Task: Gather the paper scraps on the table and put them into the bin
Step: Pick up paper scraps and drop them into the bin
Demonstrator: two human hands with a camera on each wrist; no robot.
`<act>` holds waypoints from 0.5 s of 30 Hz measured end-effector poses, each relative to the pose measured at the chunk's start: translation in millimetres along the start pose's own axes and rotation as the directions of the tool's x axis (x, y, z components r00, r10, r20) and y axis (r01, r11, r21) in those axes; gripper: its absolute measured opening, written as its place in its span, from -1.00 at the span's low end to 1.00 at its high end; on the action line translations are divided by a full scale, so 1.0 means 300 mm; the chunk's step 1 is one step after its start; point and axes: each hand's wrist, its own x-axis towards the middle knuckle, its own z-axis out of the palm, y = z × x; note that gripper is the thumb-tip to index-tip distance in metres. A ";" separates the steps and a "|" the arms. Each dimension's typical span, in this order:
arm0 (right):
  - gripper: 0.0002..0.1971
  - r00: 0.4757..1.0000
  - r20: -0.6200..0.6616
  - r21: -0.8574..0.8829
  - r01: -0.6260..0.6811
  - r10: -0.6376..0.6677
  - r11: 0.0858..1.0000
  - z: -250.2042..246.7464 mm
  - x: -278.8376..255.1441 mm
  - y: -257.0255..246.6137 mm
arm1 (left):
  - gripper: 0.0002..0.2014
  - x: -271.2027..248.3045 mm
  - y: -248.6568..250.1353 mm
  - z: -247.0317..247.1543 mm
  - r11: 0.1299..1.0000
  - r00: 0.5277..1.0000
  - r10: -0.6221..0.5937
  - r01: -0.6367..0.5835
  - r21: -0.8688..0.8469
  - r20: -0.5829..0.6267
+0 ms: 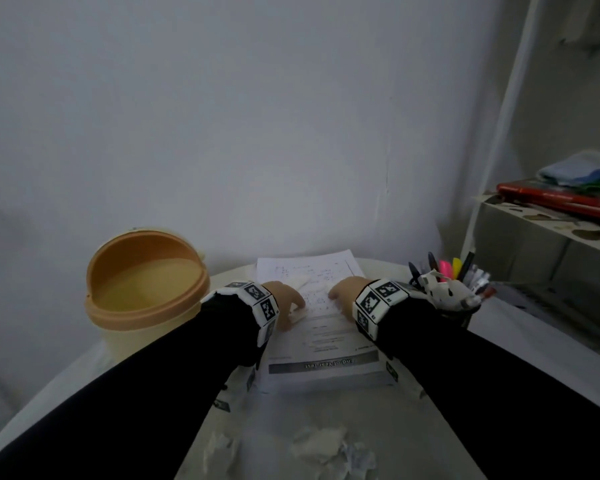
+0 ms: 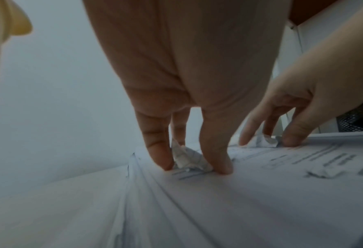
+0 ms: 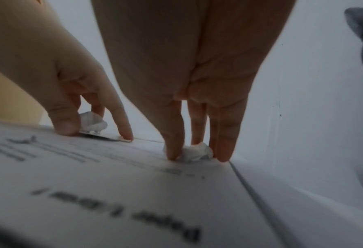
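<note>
scraps: two small crumpled bits on top of the paper stack (image 1: 321,327), one under each hand; more scraps (image 1: 321,443) lie loose on the bench (image 1: 520,348) nearer the body, untouched.
left scrap (image 2: 188,158): sits between thumb and forefinger of left hand (image 1: 286,303); fingers (image 2: 158,151) tipped down onto the stack, closing round it, pinched but not lifted.
right scrap (image 3: 194,151): same picture under right hand (image 1: 347,292); fingers (image 3: 225,142) planted either side, tips touching the top sheet, scrap nipped between.
step: pick-up phase, both hands at once, first grab off the stack. Nothing visibly in the bin yet; inside only partly in view.
bin (image 1: 146,282): left of the stack, just beside left forearm, lid open, mouth clear to drop into.
next move: firm up both pinches without dragging the top sheet, lift clear, swing left to the bin, release. Right hand has the longer cross-over.
watch: top sheet may ride up with the scraps; pen holder (image 1: 451,292) close behind right wrist, easy to knock on the way out.
remaining: near-edge scraps to sweep afterwards.
</note>
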 end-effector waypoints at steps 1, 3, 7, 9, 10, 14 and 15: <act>-0.61 1.000 -0.001 0.004 -0.004 0.004 1.000 -0.002 0.000 -0.002 | -0.56 0.002 -0.004 0.001 1.000 1.000 -0.009 0.009 0.004 0.000; -0.63 1.000 0.022 0.029 -0.007 0.007 1.000 -0.018 -0.004 -0.005 | -0.53 0.005 -0.006 -0.007 1.000 1.000 -0.012 0.012 0.008 -0.006; -0.64 1.000 0.028 0.073 -0.006 0.004 0.997 -0.043 -0.029 -0.008 | -0.60 0.004 0.002 -0.017 0.999 0.999 -0.001 0.000 0.048 0.034; -0.66 1.000 0.004 0.071 -0.008 0.008 0.997 -0.040 -0.040 -0.009 | -0.64 -0.008 0.010 -0.011 0.999 1.000 -0.008 0.007 0.033 0.017; -0.66 1.000 -0.014 0.072 -0.005 0.006 0.997 -0.040 -0.045 -0.011 | -0.66 -0.017 0.011 -0.010 1.000 1.000 -0.004 0.004 0.012 -0.004; -0.65 0.996 -0.092 0.108 0.033 -0.023 0.994 -0.050 -0.077 -0.007 | -0.66 -0.052 0.007 -0.010 0.999 0.996 0.005 -0.010 -0.048 -0.091; -0.67 0.992 -0.122 0.112 0.043 -0.029 0.993 -0.051 -0.088 -0.004 | -0.67 -0.059 0.005 -0.011 0.998 0.992 0.007 -0.014 -0.055 -0.128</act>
